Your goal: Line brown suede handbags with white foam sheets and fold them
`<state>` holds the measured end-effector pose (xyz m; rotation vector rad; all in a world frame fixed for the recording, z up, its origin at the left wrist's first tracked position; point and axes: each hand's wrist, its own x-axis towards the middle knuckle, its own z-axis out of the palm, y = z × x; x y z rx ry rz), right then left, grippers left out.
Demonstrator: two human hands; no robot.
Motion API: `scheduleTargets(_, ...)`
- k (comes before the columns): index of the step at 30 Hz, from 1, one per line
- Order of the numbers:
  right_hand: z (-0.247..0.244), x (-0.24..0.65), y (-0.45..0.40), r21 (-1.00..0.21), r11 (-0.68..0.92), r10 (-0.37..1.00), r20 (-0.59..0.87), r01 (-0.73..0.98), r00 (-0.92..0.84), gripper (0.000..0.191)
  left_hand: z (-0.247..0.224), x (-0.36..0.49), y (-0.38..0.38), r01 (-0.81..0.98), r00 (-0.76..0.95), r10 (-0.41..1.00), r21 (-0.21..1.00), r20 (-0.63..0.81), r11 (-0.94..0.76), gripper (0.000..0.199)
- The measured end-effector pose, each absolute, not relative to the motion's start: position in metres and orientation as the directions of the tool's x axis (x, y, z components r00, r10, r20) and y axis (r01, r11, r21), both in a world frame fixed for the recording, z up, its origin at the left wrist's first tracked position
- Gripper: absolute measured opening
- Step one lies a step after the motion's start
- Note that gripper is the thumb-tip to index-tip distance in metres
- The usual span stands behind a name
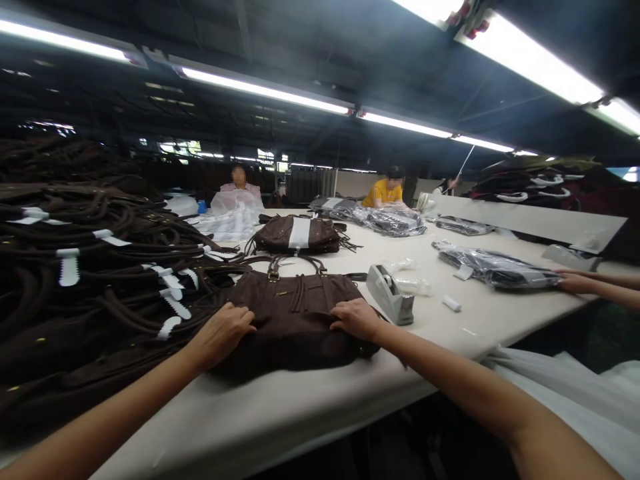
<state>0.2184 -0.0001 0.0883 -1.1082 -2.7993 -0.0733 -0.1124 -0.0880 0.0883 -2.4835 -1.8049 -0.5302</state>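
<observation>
A dark brown handbag (300, 333) lies on the white table (280, 407) in front of me, its two handles pointing away. My left hand (227, 333) grips the bag's left side, fingers curled onto the fabric. On the right side, my right hand (357, 319) pinches the bag the same way. Just behind lies a second brown bag (320, 237) with a white band around it. A grey tape dispenser (391, 297) stands right of the front bag.
Piled brown bags (100, 293) with white tags rise at the left. A white roll (451, 304) and plastic-wrapped bags (495, 267) lie to the right, where another person's hands (575, 281) touch one. Two people are across the table.
</observation>
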Motion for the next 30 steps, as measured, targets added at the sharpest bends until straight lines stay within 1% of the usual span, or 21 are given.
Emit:
scheduleTargets(3,0.076,0.231,-0.018,0.069,0.776,0.593,0.258,0.627,-0.763,0.023,0.082,-0.122,-0.111,0.941,0.250,0.917,0.143,0.312,-0.306,0.032)
scheduleTargets(5,0.074,0.236,-0.025,0.053,0.783,0.577,0.307,0.619,-0.757,0.027,0.087,-0.123,-0.119,0.953,0.197,0.945,0.173,0.261,-0.247,0.038)
scheduleTargets(6,0.075,0.237,-0.026,0.021,0.780,0.589,0.312,0.626,-0.745,0.032,0.090,-0.121,-0.121,0.956,0.172,0.961,0.199,0.217,-0.216,0.042)
scheduleTargets(8,0.080,0.236,-0.026,-0.069,0.763,0.634,0.270,0.642,-0.725,0.046,0.098,-0.114,-0.119,0.950,0.155,0.979,0.250,0.136,-0.185,0.049)
scheduleTargets(10,0.088,0.231,-0.023,-0.138,0.749,0.663,0.166,0.648,-0.730,0.058,0.105,-0.104,-0.113,0.939,0.168,0.984,0.295,0.060,-0.178,0.055)
scheduleTargets(12,0.096,0.223,-0.019,-0.147,0.753,0.654,0.057,0.642,-0.754,0.062,0.109,-0.095,-0.105,0.938,0.151,0.989,0.315,-0.003,-0.142,0.055)
scheduleTargets(13,0.100,0.219,-0.016,-0.129,0.759,0.646,0.025,0.638,-0.763,0.059,0.110,-0.091,-0.101,0.945,0.124,0.992,0.308,-0.019,-0.112,0.050)
scheduleTargets(14,0.104,0.215,-0.013,-0.101,0.765,0.640,0.010,0.636,-0.768,0.053,0.110,-0.087,-0.097,0.956,0.093,0.996,0.282,-0.012,-0.086,0.041)
scheduleTargets(16,0.107,0.207,-0.006,-0.027,0.786,0.618,0.036,0.618,-0.785,0.040,0.105,-0.081,-0.089,0.977,0.048,0.997,0.205,0.065,-0.061,0.021)
scheduleTargets(17,0.105,0.205,-0.002,0.017,0.800,0.598,0.069,0.600,-0.799,0.033,0.100,-0.080,-0.085,0.985,0.049,0.991,0.160,0.127,-0.069,0.015)
scheduleTargets(18,0.102,0.203,0.002,0.064,0.815,0.568,0.110,0.576,-0.815,0.028,0.093,-0.080,-0.081,0.989,0.082,0.976,0.103,0.200,-0.105,0.014)
scheduleTargets(19,0.096,0.204,0.004,0.114,0.828,0.532,0.153,0.549,-0.833,0.023,0.085,-0.082,-0.078,0.984,0.156,0.947,0.036,0.280,-0.172,0.016)
scheduleTargets(20,0.088,0.206,0.006,0.166,0.836,0.492,0.196,0.523,-0.848,0.020,0.075,-0.086,-0.075,0.962,0.265,0.896,-0.041,0.357,-0.268,0.021)
scheduleTargets(21,0.078,0.210,0.007,0.216,0.838,0.454,0.236,0.502,-0.859,0.019,0.065,-0.091,-0.074,0.919,0.391,0.817,-0.128,0.424,-0.374,0.025)
scheduleTargets(23,0.057,0.221,0.006,0.297,0.825,0.400,0.296,0.481,-0.868,0.027,0.045,-0.104,-0.074,0.792,0.605,0.615,-0.300,0.506,-0.532,0.030)
scheduleTargets(24,0.047,0.228,0.005,0.323,0.814,0.387,0.320,0.484,-0.865,0.031,0.036,-0.111,-0.076,0.744,0.660,0.544,-0.351,0.518,-0.569,0.031)
scheduleTargets(26,0.030,0.241,-0.001,0.350,0.780,0.394,0.368,0.518,-0.842,0.034,0.024,-0.120,-0.083,0.704,0.703,0.487,-0.409,0.519,-0.581,0.034)
scheduleTargets(30,0.017,0.257,-0.014,0.376,0.661,0.463,0.478,0.650,-0.747,0.036,0.023,-0.126,-0.098,0.711,0.702,0.508,-0.450,0.500,-0.540,0.041)
